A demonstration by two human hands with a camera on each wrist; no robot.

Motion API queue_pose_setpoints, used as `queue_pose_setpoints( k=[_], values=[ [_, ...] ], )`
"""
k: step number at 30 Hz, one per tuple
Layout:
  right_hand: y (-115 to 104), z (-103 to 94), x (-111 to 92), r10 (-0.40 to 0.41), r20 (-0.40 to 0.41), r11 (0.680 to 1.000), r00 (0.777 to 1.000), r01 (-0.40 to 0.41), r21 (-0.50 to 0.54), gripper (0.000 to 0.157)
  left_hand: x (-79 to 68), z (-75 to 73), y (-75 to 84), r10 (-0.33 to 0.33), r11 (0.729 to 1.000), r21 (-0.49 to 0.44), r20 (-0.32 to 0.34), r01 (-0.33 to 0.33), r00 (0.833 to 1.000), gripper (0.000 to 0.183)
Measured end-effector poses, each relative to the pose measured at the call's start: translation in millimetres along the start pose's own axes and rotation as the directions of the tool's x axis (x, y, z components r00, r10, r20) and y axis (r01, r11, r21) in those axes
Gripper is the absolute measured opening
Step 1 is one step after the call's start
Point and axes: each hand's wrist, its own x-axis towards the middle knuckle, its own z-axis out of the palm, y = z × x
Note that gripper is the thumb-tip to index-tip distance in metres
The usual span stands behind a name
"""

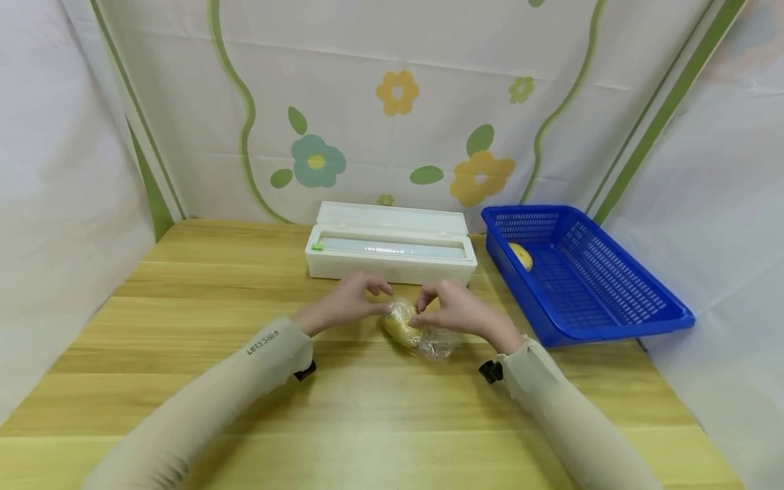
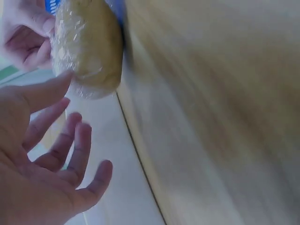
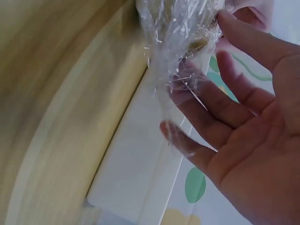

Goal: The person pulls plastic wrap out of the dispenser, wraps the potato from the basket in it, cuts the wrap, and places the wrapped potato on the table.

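Note:
A yellow, potato-like thing (image 1: 401,325) in crinkled cling film sits on the table between both hands. Loose film (image 1: 437,343) bunches out on its right side. My left hand (image 1: 348,303) touches the wrapped thing with the thumb tip; in the left wrist view its other fingers spread, relaxed and apart from it. On the other side, my right hand (image 1: 458,309) has its thumb against the film. In the right wrist view, strands of film (image 3: 173,61) lie over some of its loosely bent fingers, and the wrapped thing is mostly hidden behind the film.
Behind the hands stands a white cling film box (image 1: 392,271), lid raised, a roll inside and a green slider at its left end. A blue plastic basket (image 1: 539,306) to the right holds another yellow thing (image 1: 521,256). Flowered cloth (image 1: 380,156) hangs behind the wooden table (image 1: 202,327).

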Motion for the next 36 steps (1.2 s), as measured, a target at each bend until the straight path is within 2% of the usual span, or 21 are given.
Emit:
queue_pose_setpoints(
  k=[3, 7, 12, 17, 20, 24, 26, 29, 31, 33, 36],
  values=[
    [-3.7, 3.4, -2.8, 0.015, -0.020, 0.999, 1.000, -0.013, 0.052, 0.022, -1.8, 3.1, 1.0, 0.011, 0.999, -0.037, -0.015, -0.011, 1.000, 0.016],
    [-6.9, 7.0, -6.4, 0.018, -0.053, 0.997, 0.998, -0.014, 0.077, 0.026, -3.9, 5.5, 3.1, 0.025, 0.998, -0.057, -0.039, -0.028, 0.999, 0.011],
    [-7.9, 9.5, -13.6, 0.027, -0.083, 0.998, 0.996, -0.021, 0.065, 0.018, -4.2, 7.4, 3.5, 0.048, 0.998, -0.048, -0.029, -0.050, 0.998, 0.012],
    [-2.4, 12.3, -20.3, -0.002, -0.141, 0.999, 0.990, 0.009, 0.049, 0.026, -5.9, 7.2, 2.0, 0.090, 0.995, -0.044, 0.024, -0.089, 0.996, 0.020],
    [1.6, 13.8, -22.2, 0.001, -0.172, 0.999, 0.985, 0.007, 0.042, 0.029, -5.8, 7.0, 3.6, 0.091, 0.996, -0.032, 0.046, -0.089, 0.995, 0.024],
    [4.5, 15.9, -23.5, 0.002, -0.181, 0.998, 0.984, 0.009, 0.061, 0.029, -5.8, 7.7, 5.3, 0.105, 0.994, -0.026, 0.040, -0.104, 0.994, 0.025],
    [5.8, 16.2, -25.7, -0.021, -0.167, 0.997, 0.986, 0.032, 0.064, 0.032, -9.0, 8.0, 5.8, 0.137, 0.990, 0.000, 0.044, -0.138, 0.990, 0.028],
    [7.8, 14.7, -30.6, -0.109, -0.155, 0.992, 0.982, 0.118, 0.046, 0.038, -20.0, 5.9, 5.7, 0.214, 0.972, 0.090, 0.045, -0.218, 0.976, 0.033],
    [8.8, 12.4, -36.2, -0.189, -0.162, 0.981, 0.969, 0.194, 0.018, 0.042, -29.0, 3.6, 7.0, 0.285, 0.944, 0.160, 0.048, -0.289, 0.957, 0.037],
    [9.2, 9.5, -42.4, -0.270, -0.169, 0.963, 0.948, 0.267, -0.041, 0.044, -36.9, 1.0, 9.4, 0.362, 0.905, 0.221, 0.050, -0.364, 0.931, 0.040],
    [7.4, 5.4, -50.3, -0.386, -0.140, 0.917, 0.912, 0.363, -0.163, 0.043, -43.7, -1.1, 14.4, 0.472, 0.835, 0.279, 0.081, -0.474, 0.878, 0.044]
  ],
)
